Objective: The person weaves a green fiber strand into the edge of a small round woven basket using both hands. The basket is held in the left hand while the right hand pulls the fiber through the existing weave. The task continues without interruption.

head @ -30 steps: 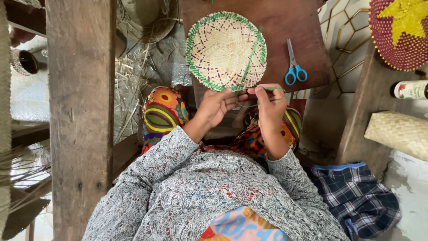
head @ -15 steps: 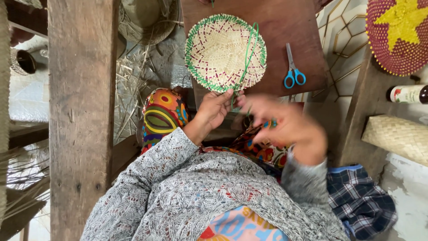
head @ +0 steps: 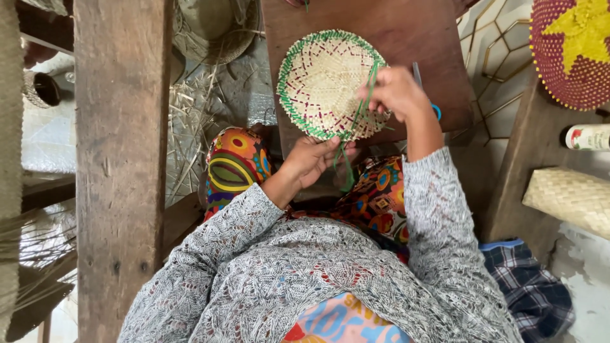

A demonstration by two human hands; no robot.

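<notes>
From my view I make out only one packaged thing: a small bottle [head: 588, 136] lying on its side at the far right edge, on a wooden ledge [head: 537, 136]. It is a white cylinder with a dark cap on its left end and a label with red and green patches wrapped round it. It rests just above a woven straw box [head: 569, 200] and below a round red and yellow mat [head: 572, 51]. I see no signs or screens anywhere.
</notes>
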